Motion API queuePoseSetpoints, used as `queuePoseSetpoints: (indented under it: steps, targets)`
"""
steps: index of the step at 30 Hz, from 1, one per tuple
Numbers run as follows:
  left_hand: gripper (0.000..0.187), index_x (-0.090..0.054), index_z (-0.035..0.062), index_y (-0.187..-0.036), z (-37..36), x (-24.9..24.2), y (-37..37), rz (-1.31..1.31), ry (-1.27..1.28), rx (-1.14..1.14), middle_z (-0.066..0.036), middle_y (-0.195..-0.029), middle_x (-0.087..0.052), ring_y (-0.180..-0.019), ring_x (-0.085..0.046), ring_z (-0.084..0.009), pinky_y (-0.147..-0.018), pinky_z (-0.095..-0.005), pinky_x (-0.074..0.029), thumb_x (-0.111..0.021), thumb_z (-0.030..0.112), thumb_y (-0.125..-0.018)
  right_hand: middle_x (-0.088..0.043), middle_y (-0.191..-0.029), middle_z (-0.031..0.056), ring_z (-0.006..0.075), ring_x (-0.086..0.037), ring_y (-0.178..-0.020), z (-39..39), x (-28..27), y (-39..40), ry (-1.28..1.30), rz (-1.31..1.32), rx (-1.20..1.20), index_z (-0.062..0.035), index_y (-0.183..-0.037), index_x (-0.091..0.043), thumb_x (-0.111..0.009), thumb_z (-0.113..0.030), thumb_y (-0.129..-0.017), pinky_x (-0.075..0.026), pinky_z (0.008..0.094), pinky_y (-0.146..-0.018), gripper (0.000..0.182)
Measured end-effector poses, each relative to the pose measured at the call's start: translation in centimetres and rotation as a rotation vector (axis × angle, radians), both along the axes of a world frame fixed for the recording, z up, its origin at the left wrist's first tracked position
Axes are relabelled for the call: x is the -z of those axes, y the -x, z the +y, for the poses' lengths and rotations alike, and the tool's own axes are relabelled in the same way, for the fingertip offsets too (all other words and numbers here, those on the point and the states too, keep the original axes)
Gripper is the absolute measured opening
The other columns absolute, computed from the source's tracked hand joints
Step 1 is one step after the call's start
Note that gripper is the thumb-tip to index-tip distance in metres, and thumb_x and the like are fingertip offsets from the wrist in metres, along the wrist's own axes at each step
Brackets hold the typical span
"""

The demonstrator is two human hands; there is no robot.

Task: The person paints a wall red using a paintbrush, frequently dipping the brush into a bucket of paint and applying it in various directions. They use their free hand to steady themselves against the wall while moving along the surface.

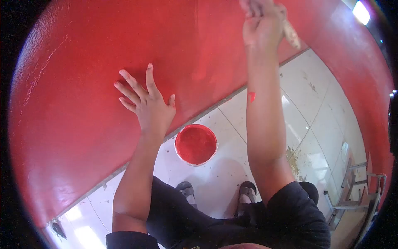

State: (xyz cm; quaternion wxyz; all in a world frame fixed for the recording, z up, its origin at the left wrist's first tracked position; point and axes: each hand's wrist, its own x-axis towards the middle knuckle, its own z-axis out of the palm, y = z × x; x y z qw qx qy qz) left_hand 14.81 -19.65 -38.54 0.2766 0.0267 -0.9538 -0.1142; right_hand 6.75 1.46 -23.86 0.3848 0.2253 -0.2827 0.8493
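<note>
My left hand (150, 101) is open with its fingers spread, close against the red painted wall (83, 108); its fingertips are stained red. At the top of the view my right hand (263, 20), a little blurred, is closed on a paintbrush. Only the brush's pale wooden handle (292, 35) shows, pointing down past the wrist, and its bristles are hidden. A fresh red smear (252, 97) marks my right forearm. Between my arms, a bucket of red paint (196, 144) with a white rim stands on the floor near the wall's foot.
White floor tiles (226, 166) with paint specks lie below the wall. My sandalled feet (188, 193) are just behind the bucket. A metal-framed stand (352, 186) is at the lower right, and the red wall turns a corner on the right side.
</note>
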Motion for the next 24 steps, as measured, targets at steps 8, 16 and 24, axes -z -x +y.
queuePoseSetpoints:
  steps: [8,16,24]
  targets:
    - [0.102,-0.015,0.0248,-0.150,0.7,-0.3,0.1,0.039,-0.024,0.012,-0.031,-0.152,0.019,-0.135,0.011,-0.0618,-0.104,-0.0741,-0.016,-0.080,0.023,-0.072,-0.055,-0.083,0.0029,0.0143,-0.058,-0.073,0.9,31.3,-0.7,0.205,-0.733,-0.108,-0.0154,-0.091,-0.038,-0.058,-0.013,-0.093,-0.049,0.0287,-0.056,0.019]
    - [0.109,-0.010,0.0274,-0.150,1.6,0.0,0.4,-0.023,-0.023,0.006,-0.030,-0.151,0.023,-0.136,0.014,-0.0602,-0.105,-0.0735,-0.016,-0.083,0.025,-0.070,-0.053,-0.070,0.0056,0.0172,-0.056,-0.061,-0.6,20.5,1.7,0.096,-0.651,-0.086,-0.0110,-0.083,-0.042,-0.043,-0.015,-0.096,-0.049,0.0317,-0.055,0.014]
    - [0.106,-0.011,0.0232,-0.150,2.1,0.3,0.9,0.006,-0.054,-0.001,-0.032,-0.150,0.022,-0.133,0.015,-0.0635,-0.104,-0.0745,-0.014,-0.081,0.025,-0.071,-0.061,-0.082,0.0094,0.0195,-0.065,-0.078,3.8,-9.3,0.8,-0.284,-0.116,0.026,-0.0094,-0.090,-0.045,-0.053,0.004,-0.082,-0.054,0.0286,-0.070,0.018]
